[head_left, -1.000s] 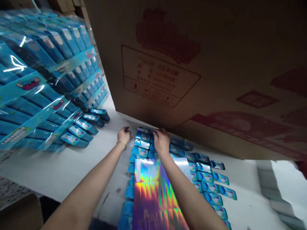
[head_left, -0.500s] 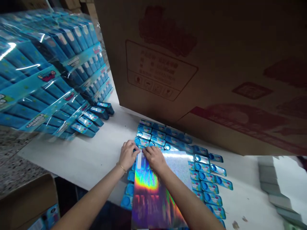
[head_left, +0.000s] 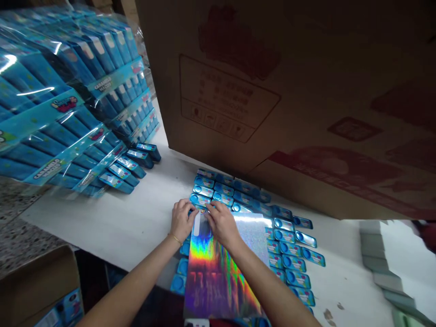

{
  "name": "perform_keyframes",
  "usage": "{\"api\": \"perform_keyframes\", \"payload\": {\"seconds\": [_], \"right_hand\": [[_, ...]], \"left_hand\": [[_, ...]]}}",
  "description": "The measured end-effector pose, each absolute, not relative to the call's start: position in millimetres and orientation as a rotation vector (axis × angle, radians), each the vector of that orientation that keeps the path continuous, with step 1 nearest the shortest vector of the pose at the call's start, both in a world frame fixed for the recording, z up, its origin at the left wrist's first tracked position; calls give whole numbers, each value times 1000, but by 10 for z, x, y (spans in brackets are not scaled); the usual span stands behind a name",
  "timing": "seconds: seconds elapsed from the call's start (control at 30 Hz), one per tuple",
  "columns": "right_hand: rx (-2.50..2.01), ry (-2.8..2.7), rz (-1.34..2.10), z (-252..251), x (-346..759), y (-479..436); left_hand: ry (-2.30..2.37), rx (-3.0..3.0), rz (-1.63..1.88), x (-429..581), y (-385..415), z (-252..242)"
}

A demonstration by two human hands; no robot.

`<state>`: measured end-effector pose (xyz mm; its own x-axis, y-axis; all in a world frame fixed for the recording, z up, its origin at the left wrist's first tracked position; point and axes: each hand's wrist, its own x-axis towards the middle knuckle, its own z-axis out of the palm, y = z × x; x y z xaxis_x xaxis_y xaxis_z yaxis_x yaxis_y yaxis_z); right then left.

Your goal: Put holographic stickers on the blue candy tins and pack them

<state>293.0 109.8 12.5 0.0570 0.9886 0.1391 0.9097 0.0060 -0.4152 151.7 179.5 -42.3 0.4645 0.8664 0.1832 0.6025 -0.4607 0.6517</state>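
A shiny holographic sheet (head_left: pixel 221 263) lies over rows of small blue packets (head_left: pixel 286 250) on the white table (head_left: pixel 112 227). My left hand (head_left: pixel 182 220) and my right hand (head_left: pixel 221 222) meet at the sheet's far left corner, fingers curled and pinching at its top edge. What lies between the fingertips is too small to make out. More blue packets (head_left: pixel 218 188) show just beyond my fingers.
A big brown cardboard box (head_left: pixel 289 100) hangs close over the far side of the table. Shrink-wrapped stacks of blue boxes (head_left: pixel 64 109) stand at the left, with loose blue boxes (head_left: pixel 136 163) at their foot. Another carton (head_left: pixel 37 290) sits low left.
Both hands have drawn back from the far row of packets to the top left corner of the holographic sheet. The view shifted slightly.
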Motion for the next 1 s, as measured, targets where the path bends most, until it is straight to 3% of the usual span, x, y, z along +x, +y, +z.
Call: {"api": "perform_keyframes", "payload": {"seconds": [0.2, 0.33, 0.53, 0.77, 1.0], "right_hand": [[-1975, -2222, 106, -341, 2831, 1099], [-1906, -2150, 204, -134, 2839, 1012], [-1804, -1380, 838, 522, 3003, 1061], [-1559, -505, 1236, 261, 2975, 1362], [-1630, -474, 899, -22, 2846, 1630]], "left_hand": [[1264, 2174, 753, 1540, 1745, -464], [1274, 2165, 760, 1545, 1733, -484], [1207, 2070, 749, 1505, 1787, -432], [1105, 1114, 804, 1482, 1890, -110], [1090, 950, 833, 1625, 2246, -67]]}}
